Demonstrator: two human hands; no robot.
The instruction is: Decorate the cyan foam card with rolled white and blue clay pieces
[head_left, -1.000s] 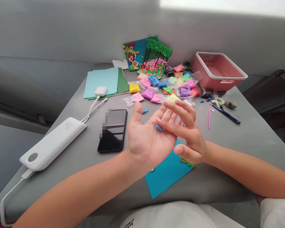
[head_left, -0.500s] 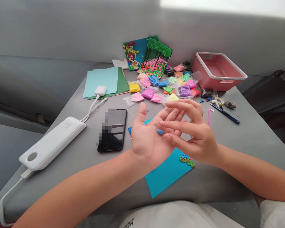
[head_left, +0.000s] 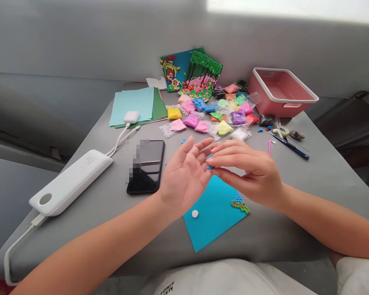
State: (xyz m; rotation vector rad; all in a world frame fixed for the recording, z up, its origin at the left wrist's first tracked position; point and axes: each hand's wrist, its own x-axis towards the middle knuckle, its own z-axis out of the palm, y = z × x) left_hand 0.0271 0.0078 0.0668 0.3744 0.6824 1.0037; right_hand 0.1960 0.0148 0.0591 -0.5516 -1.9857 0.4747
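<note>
Between the thumb and fingertips of my right hand [head_left: 253, 174] is a small piece of blue clay [head_left: 209, 167], partly covered by the fingers. It touches the edge of my left hand [head_left: 181, 180], which is held palm up with its fingers stretched out. Under both hands lies a bright blue card [head_left: 212, 229]. The card carries a white disc [head_left: 195, 214] near its left edge. On its right corner sits a cluster of small blue, green and red rings [head_left: 240, 205]. My hands hide the card's far part.
Several bagged clay packets [head_left: 224, 128] lie behind the hands. A phone [head_left: 150, 168] and white power bank [head_left: 70, 184] are at left. A pink bin [head_left: 283, 102], a pen [head_left: 292, 147] and a pink tool [head_left: 269, 147] are at right. Decorated cards [head_left: 199, 78] lean at the back.
The blue clay has gone from my left palm into a pinch of my right hand. My left hand has shifted left, uncovering the white disc on the card.
</note>
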